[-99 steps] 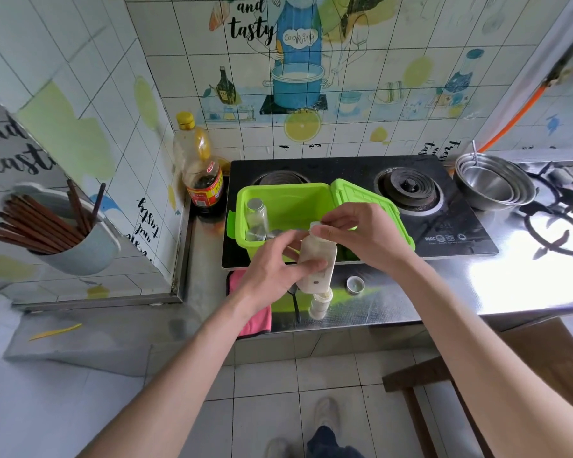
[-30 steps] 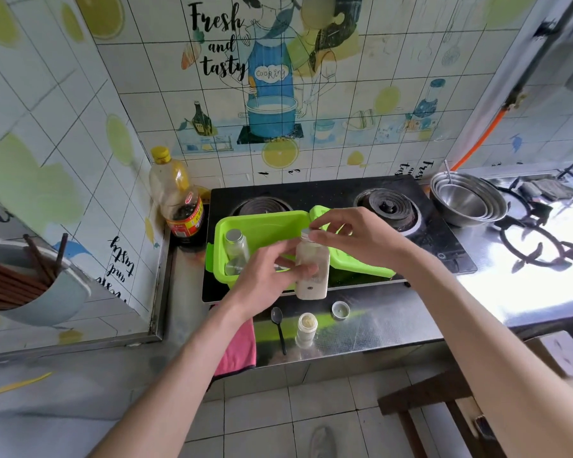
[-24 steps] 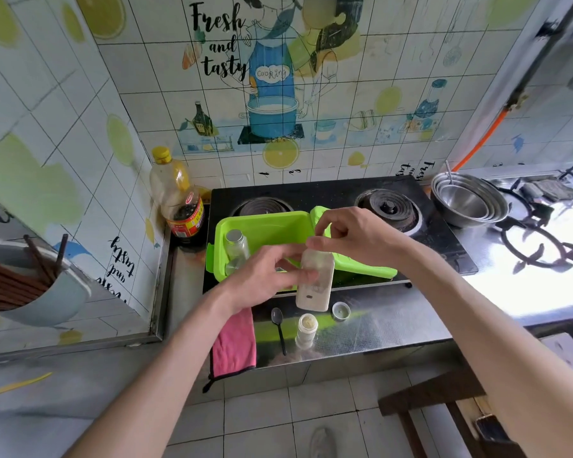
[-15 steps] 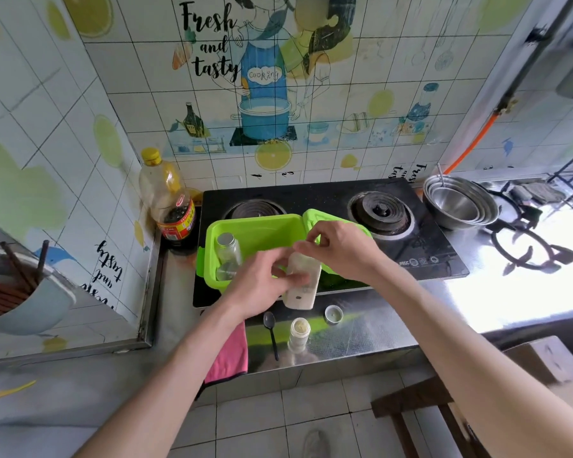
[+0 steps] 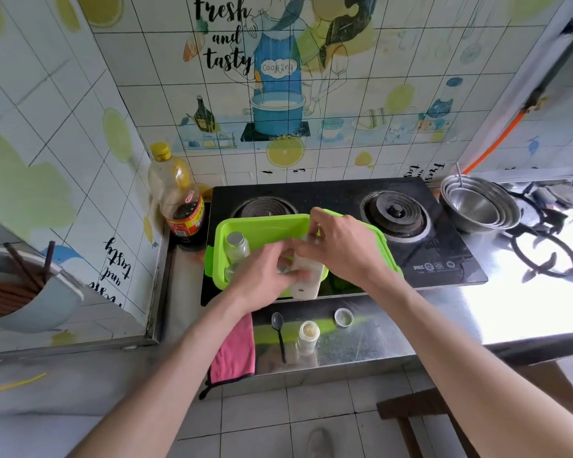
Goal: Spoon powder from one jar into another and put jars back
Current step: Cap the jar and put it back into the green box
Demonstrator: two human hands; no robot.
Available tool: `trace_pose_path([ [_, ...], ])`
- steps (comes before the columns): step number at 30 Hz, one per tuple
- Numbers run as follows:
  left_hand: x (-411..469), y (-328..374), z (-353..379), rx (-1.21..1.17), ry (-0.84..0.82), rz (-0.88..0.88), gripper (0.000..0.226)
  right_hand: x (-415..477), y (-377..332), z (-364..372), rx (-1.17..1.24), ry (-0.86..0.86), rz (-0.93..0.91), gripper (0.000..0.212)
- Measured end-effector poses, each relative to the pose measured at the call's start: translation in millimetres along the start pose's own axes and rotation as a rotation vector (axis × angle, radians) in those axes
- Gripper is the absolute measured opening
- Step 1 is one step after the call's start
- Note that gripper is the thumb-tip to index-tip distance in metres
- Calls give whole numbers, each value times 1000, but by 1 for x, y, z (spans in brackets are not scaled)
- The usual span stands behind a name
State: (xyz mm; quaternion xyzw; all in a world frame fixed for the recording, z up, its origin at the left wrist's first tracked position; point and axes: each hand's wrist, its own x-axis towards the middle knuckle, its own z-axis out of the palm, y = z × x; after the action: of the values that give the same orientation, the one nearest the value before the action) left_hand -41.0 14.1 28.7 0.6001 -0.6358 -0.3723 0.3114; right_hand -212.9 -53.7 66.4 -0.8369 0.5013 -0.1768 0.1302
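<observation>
Jars, three: left hand (image 5: 265,276) and right hand (image 5: 341,249) grasp tall jar (image 5: 306,284); capped jar (image 5: 237,247) in green box (image 5: 265,226); open jar (image 5: 308,335) holds powder.

"What have you got?"

"A white jar (image 5: 306,283). My left hand (image 5: 264,276) grips its side. My right hand (image 5: 342,250) holds its top, right by the green box (image 5: 262,227)."

"What's on the counter (image 5: 397,328)?"

"A small open jar (image 5: 307,336) with yellowish powder, a black spoon (image 5: 278,329) beside it, a lid (image 5: 343,317) and a pink cloth (image 5: 234,353)."
</observation>
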Motion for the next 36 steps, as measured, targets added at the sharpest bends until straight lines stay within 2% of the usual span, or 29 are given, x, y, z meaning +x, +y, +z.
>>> trace_pose_path([
  [5,5,-10,5,63,190,-8,33,17,-12,16,-9,62,32,46],
  [8,6,-15,2,86,244,-58,38,28,-15,26,-37,76,56,45],
  [10,8,-21,-5,9,238,-92,44,36,-16,29,-10,61,47,44],
  [14,12,-30,-21,-181,229,-115,47,54,-16,25,73,-113,-82,44],
  [17,15,-41,-28,-212,230,-126,50,69,-15,28,58,-223,-117,41],
  [21,18,-58,-31,-113,315,-168,70,84,-13,46,73,-238,-81,43],
  [25,17,-86,-37,170,493,-228,56,95,-13,67,53,-204,-36,43],
  [29,5,-103,-36,325,493,-297,54,99,-15,88,-11,-191,-48,47],
  [36,-8,-115,-26,371,415,-371,65,99,-10,124,-64,-234,-34,52],
])
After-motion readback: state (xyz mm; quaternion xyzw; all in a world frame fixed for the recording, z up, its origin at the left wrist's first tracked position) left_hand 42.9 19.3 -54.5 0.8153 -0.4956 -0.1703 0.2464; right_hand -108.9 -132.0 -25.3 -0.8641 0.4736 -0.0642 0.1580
